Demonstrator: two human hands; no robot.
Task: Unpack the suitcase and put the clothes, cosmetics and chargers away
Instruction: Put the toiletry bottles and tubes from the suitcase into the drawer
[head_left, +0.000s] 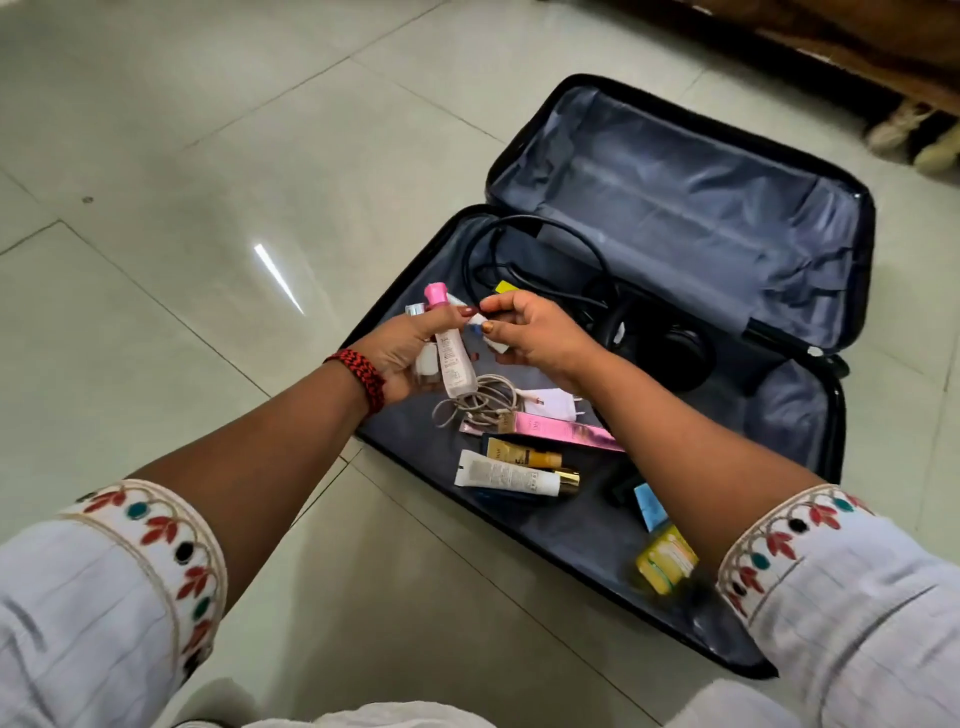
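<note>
A black suitcase (852, 291) lies open on the tiled floor, its grey lining bare in the far half. My left hand (400, 353) grips a pink-capped tube (453, 349) and other small white cosmetics. My right hand (540, 332) pinches a small white item (493, 340) beside them. Below my hands lie a coiled white cable (478, 400), a white charger plug (558, 402), a long pink box (561, 428), a gold tube (524, 456) and a white tube (509, 475). A black cable (545, 228) and a black round device (670, 353) lie deeper in.
A blue packet (649, 506) and a yellow box (665, 558) lie in the near right corner of the case. Wooden furniture (831, 36) and light footwear (914, 135) stand at the top right. Glossy tiled floor (208, 208) spreads to the left.
</note>
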